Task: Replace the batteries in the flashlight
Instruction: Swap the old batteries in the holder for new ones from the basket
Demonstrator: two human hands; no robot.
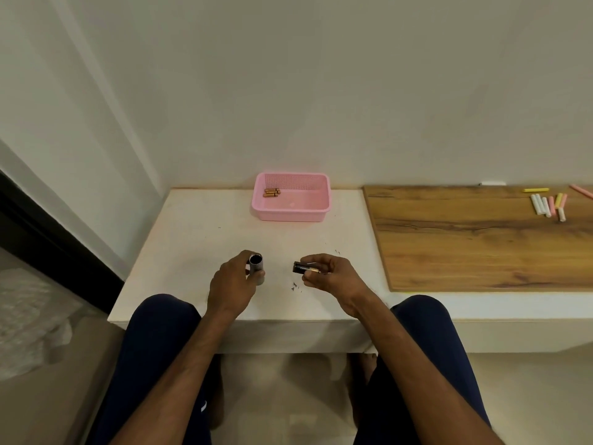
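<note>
Between our right hand's [324, 274] fingertips lies the black battery holder [305, 268], while our left hand [232, 284] grips the flashlight body [256, 266] open-end up, so we judge reloading underway: next, align and slide it in.

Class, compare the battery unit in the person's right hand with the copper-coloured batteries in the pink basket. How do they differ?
The black battery unit is held in the right hand above the white table; the copper-coloured batteries lie loose in the pink plastic basket. The unit looks mostly black; the batteries look copper. Both lie roughly level.
</note>
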